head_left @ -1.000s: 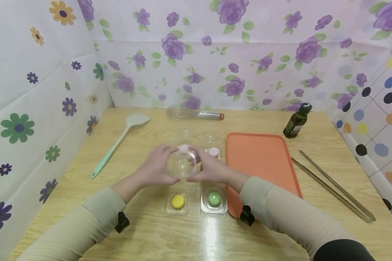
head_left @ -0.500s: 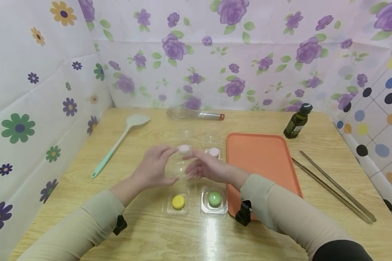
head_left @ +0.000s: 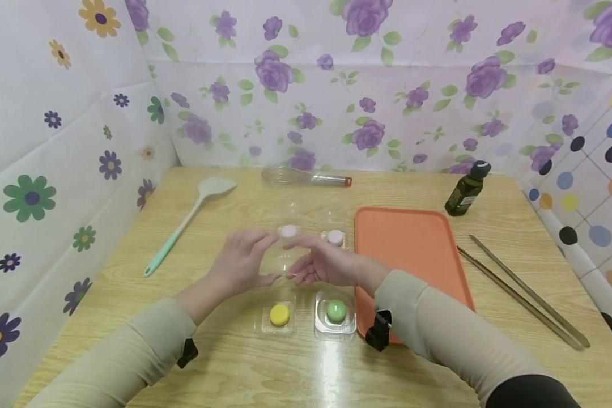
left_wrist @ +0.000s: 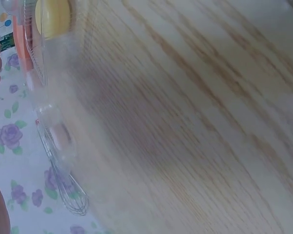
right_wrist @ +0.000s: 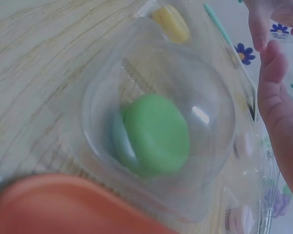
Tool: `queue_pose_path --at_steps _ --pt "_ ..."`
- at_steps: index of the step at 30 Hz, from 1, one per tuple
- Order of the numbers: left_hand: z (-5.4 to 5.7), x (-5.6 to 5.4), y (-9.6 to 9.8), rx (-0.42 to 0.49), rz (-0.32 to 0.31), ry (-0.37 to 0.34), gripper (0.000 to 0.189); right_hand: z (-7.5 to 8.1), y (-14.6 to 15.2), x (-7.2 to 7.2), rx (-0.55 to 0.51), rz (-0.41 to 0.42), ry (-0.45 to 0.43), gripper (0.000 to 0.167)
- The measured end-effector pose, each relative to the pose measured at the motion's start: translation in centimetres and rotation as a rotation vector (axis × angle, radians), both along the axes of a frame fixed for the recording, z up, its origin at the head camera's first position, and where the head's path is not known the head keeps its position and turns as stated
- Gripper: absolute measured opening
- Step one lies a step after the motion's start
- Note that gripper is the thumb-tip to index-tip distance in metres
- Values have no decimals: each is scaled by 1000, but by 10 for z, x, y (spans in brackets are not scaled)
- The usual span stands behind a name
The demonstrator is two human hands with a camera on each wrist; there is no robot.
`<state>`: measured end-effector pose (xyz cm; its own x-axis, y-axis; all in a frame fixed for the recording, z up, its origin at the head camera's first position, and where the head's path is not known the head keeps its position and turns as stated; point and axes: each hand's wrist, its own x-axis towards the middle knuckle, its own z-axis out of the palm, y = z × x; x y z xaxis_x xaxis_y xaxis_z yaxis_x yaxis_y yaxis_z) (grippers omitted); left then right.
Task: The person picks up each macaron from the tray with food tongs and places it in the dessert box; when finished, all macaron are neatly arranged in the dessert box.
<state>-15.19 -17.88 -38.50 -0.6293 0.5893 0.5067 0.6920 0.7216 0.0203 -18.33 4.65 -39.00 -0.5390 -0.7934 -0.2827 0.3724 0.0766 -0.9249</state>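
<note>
Between both hands in the head view is a thin clear plastic dome (head_left: 277, 262), hard to make out against the wood. My left hand (head_left: 239, 258) holds its left side, thumb and fingers spread apart. On the other side my right hand (head_left: 331, 265) holds it, forefinger stretched out and the others bent inward. Just beyond the hands lie a pink macaron (head_left: 288, 231) and another pink macaron (head_left: 335, 238). Nearer me, a yellow macaron (head_left: 279, 314) sits in a clear tray. Beside it a green macaron (right_wrist: 156, 134) is under a clear domed box (right_wrist: 214, 105).
An orange tray (head_left: 403, 238) lies right of the boxes, partly under my right forearm. Metal tongs (head_left: 525, 294) and a dark bottle (head_left: 466, 190) are farther right. A whisk (head_left: 306, 177) lies at the back, a spatula (head_left: 183, 224) at the left.
The plastic dome was facing up plainly between both hands; it now shows only faintly. My right hand's lower fingers have bent inward. The macarons have stayed put.
</note>
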Motion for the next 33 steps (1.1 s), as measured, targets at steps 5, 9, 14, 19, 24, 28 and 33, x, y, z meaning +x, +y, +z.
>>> queue_pose_path --at_steps 5,9,14,19,24,28,33 --pt "-1 4 -3 -31 -63 -4 93 -4 2 1 12 -15 56 54" --pt "0 7 -6 -36 -55 -143 97 -9 4 0 55 -16 188 48" --pt "1 7 -8 31 -15 -474 89 -13 9 0 188 7 532 49" --pt "-1 7 -11 88 -13 -768 71 -12 9 6 212 51 675 56" --pt "-3 9 -14 85 -41 -809 75 -11 8 11 230 61 713 74" --pt "-3 14 -16 66 -55 -770 80 -13 6 16 323 91 832 83" --pt "-8 22 -18 8 -47 -745 80 -14 2 24 441 160 987 83"
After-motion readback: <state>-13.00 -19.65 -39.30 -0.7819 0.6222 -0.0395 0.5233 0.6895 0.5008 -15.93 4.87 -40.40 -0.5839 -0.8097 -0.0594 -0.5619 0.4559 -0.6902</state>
